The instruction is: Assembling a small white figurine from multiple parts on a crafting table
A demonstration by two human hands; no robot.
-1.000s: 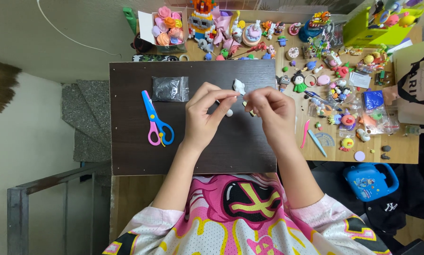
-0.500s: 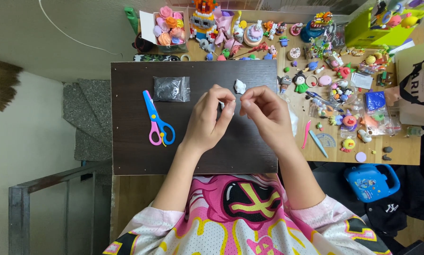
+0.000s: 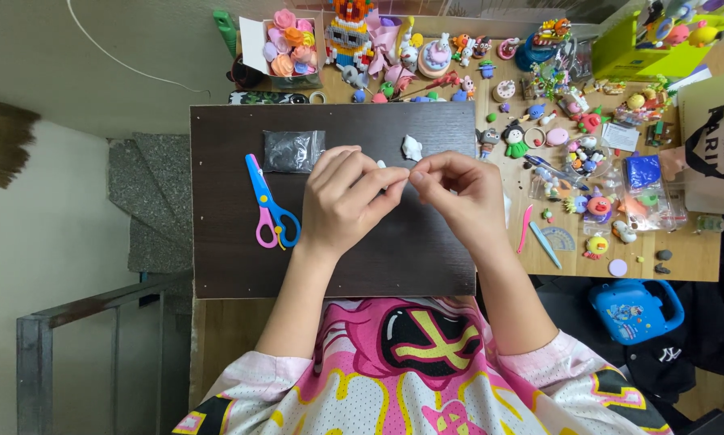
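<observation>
Both hands meeting over the middle of the dark brown wooden board (image 3: 241, 266) laid on the counter. Left hand (image 3: 342, 201) curled narrow, thumb and forefinger pinched toward the right; right hand (image 3: 458, 189) likewise pinched, fingertips touching the left's. Between them a tiny bit of white modelling clay (image 3: 400, 178), mostly hidden by the fingers, so exact shape not to be told. Held just above the board, a little toward its far edge.

Just beyond the pinch, on the board, a small white clay lump (image 3: 412, 147), apart from the hands. Left of that, on the board's far left part, a clear plastic bag of black clay (image 3: 293, 151); nearer along the left side, blue-and-pink plastic scissors (image 3: 269, 205), blades pointing away.

Risks, as judged from here:
- Tearing or dropping the pinched bit: so small a piece, gripped only at the fingertips, likely to thin out and part if pulled, or to stick to one finger and come away unevenly.
- Picking up dirt or dark specks: white clay close to a dark board and not far from the black clay bag.
- Flattening the white lump with a knuckle of the right hand, sitting so near beyond the fingers.
- Sleeve or wrist sweeping the crowded small coloured clay figures (image 3: 539, 121) off the light wooden counter (image 3: 692, 258) right of the board.
</observation>
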